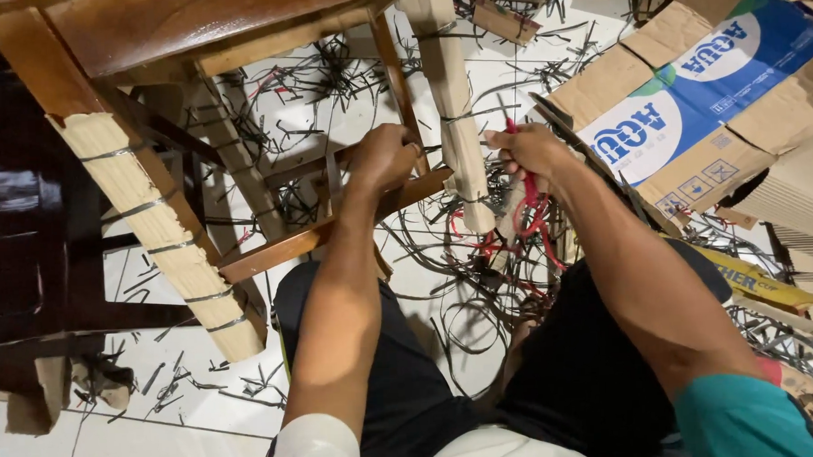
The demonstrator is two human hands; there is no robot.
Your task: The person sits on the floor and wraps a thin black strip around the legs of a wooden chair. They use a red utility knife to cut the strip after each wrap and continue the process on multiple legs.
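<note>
A wooden chair [237, 27] stands tipped in front of me, its legs wrapped in corrugated cardboard bound with black straps. My left hand [381, 157] grips the lower wooden rail [272, 249] where it meets a thin leg. My right hand [530, 149] is closed on a red strap [534, 206] that hangs down beside the wrapped leg [452, 101]. The two hands are either side of that leg.
Cut black strap pieces [464, 317] and red ones litter the white tiled floor [144, 445]. Flattened cardboard boxes [691, 110], one with a blue and white panel, lie at the right. A dark wooden piece of furniture [19, 224] stands at the left.
</note>
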